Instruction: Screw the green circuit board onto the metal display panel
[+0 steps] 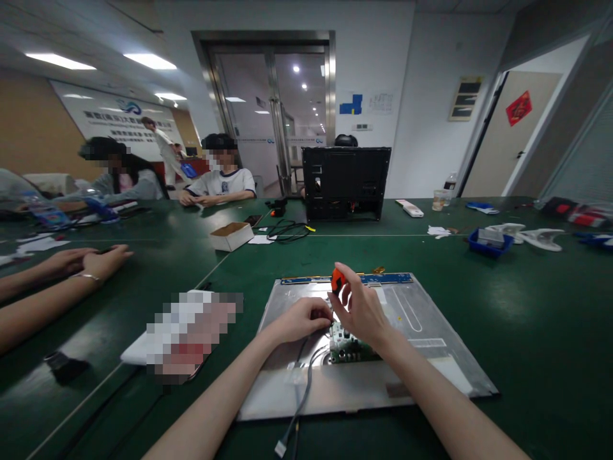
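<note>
My right hand [363, 312] is closed around the orange-and-black handle of a screwdriver [338, 281], held upright over a green circuit board [345, 348]. Its shaft is mostly hidden by my fingers. My left hand [302, 318] is pinched at the board's left edge, close below the handle; what its fingertips hold is too small to tell. The board sits on the silvery back of a flat display panel [431, 322], which has a blue strip [395, 278] along its far edge. A grey cable [306, 390] runs from beside the board over the near edge, ending in a white connector [280, 448].
Left of the panel lies a blurred-out flat item [138, 348]. Another person's hands [103, 262] are farther left. Beyond stand a small box [232, 236], black cables [290, 231] and a black monitor housing [347, 182]. A blue tray [489, 244] is at the right.
</note>
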The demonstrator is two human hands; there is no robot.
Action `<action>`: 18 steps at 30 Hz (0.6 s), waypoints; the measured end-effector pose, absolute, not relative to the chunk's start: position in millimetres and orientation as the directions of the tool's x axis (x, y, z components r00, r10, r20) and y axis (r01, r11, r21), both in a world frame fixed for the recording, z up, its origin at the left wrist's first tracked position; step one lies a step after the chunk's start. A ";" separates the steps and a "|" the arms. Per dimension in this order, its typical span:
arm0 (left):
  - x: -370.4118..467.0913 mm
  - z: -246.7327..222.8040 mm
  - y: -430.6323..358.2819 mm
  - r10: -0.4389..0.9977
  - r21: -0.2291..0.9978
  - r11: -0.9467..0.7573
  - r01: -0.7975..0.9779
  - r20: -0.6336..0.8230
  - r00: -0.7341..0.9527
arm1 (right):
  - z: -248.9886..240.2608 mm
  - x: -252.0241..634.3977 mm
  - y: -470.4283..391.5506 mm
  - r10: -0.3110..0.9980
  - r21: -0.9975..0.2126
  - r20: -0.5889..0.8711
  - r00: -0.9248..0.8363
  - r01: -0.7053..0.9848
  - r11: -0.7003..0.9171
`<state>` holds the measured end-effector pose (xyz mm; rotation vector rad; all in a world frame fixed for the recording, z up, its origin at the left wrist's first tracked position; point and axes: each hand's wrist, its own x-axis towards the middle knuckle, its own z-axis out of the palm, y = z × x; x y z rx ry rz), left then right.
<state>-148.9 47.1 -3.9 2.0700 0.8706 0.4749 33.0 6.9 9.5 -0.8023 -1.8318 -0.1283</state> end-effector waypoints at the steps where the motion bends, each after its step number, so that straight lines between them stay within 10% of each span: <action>1: -148.7 -3.9 47.0 0.725 0.805 -0.425 0.415 0.028 0.688 | 9.3 33.1 7.1 0.467 -0.288 0.864 -0.189 0.575 0.766; 18: -148.8 -2.5 44.0 0.732 0.801 -0.419 0.428 0.020 0.681 | 12.8 33.5 6.1 0.510 -0.340 0.842 -0.176 0.561 0.755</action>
